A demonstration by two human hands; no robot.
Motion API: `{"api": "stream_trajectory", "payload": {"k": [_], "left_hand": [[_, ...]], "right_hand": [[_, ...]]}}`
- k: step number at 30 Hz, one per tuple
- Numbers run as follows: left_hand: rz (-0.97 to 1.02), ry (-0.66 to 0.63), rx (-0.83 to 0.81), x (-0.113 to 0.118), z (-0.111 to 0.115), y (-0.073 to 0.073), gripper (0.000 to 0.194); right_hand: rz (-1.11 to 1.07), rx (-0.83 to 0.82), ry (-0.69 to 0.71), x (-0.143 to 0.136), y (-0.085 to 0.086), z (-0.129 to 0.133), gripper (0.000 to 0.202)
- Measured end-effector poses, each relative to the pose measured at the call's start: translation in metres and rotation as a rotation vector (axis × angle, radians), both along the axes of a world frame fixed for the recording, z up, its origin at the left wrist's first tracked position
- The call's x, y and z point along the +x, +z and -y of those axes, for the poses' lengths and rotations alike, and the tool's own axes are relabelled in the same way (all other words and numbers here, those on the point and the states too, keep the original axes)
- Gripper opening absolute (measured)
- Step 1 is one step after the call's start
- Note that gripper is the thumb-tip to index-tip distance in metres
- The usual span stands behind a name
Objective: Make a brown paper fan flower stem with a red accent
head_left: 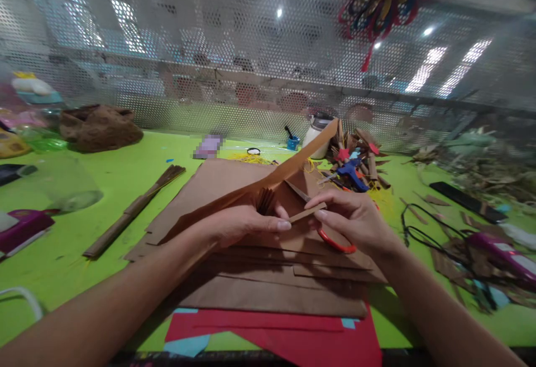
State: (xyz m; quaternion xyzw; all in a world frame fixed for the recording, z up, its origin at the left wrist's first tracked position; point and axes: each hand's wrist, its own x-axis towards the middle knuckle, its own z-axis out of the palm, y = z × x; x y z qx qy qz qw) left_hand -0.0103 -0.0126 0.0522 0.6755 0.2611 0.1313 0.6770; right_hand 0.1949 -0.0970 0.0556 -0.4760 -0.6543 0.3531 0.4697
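Note:
My left hand (247, 223) is closed round a long brown paper strip (288, 167), which slants from lower left to upper right. A pleated bit of brown paper (265, 200) stands up by its fingers. My right hand (352, 216) pinches a short, narrow paper strip (307, 213); the left thumb and fingertip meet its other end. Scissors with an orange-red handle (337, 242) sit at the right hand's fingers, blades towards the upper left; how the fingers hold them is partly hidden. Below both hands lies a stack of brown paper sheets (268, 294).
Red paper (335, 347) lies under the stack's near edge. Left are a tied brown paper bundle (134, 210) and a purple tool (25, 230). A blue-handled tool (352, 174), a white jar (320, 135) and paper scraps stand behind right. A black cord (408, 222) and another purple tool (502, 249) lie right.

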Motion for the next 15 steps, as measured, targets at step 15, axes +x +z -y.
{"api": "stream_trajectory", "payload": {"k": [15], "left_hand": [[-0.012,-0.012,-0.254,0.009,0.004,-0.009,0.031]], "right_hand": [[-0.208,-0.194,-0.143,-0.01,-0.011,-0.012,0.024]]}}
